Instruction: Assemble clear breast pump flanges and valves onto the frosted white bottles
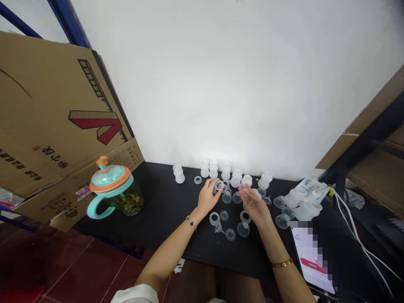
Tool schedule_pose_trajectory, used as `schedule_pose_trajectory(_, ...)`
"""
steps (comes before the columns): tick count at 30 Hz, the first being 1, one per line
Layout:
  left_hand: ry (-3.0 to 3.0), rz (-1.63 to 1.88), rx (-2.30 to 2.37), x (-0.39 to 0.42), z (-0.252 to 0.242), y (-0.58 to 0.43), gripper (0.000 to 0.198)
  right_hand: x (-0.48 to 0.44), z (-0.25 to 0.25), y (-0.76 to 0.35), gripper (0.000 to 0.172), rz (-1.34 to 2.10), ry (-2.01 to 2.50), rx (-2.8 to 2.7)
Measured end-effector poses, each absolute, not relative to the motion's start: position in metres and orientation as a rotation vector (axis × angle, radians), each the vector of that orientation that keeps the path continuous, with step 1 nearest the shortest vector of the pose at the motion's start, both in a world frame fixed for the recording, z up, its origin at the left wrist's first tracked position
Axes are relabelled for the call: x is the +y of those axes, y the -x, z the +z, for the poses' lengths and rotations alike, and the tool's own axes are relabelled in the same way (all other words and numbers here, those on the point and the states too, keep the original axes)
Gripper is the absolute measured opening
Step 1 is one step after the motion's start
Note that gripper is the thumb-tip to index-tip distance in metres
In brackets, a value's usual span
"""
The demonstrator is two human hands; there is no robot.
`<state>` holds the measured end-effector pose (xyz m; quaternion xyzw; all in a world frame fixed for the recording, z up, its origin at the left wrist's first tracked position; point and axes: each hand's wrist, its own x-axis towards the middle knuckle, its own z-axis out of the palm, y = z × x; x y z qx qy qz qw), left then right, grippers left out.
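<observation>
My left hand (208,196) pinches a clear plastic ring (219,185) between thumb and fingers, above the black table. To its right, my right hand (254,205) is turned palm up with its fingers stretched out; I cannot make out anything held in it. Below and between the hands lie loose parts: a ring (214,218), a clear funnel-shaped cup (243,229) and small nipple-like pieces (230,234). Behind them stand several small white bottles (236,178) along the wall. Another ring (198,180) lies left of my left hand, near a bottle with a top (179,173).
A teal and orange lidded jug (115,191) stands at the left before a large cardboard box (57,126). At the right are more clear cups (282,221), larger white bottles (307,208), white cables (353,227) and a phone (311,265). The white wall (227,84) borders the table.
</observation>
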<state>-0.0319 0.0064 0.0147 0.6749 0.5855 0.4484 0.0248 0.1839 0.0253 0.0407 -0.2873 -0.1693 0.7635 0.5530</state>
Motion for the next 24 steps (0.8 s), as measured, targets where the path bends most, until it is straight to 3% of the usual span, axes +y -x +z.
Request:
schedule_pose_trajectory(17, -2.011, 1.428, 1.766, 0.0073, 0.0139, 0.0315, 0.046, 0.031, 0.0372, -0.1853, 0.04, 1.875, 0.7, -0.304)
schedule_pose_trajectory(24, -1.95, 1.498, 1.67, 0.007, 0.0126, 0.0319, 0.049, 0.0325, 0.0332, -0.1841, 0.031, 1.85, 0.728, -0.336)
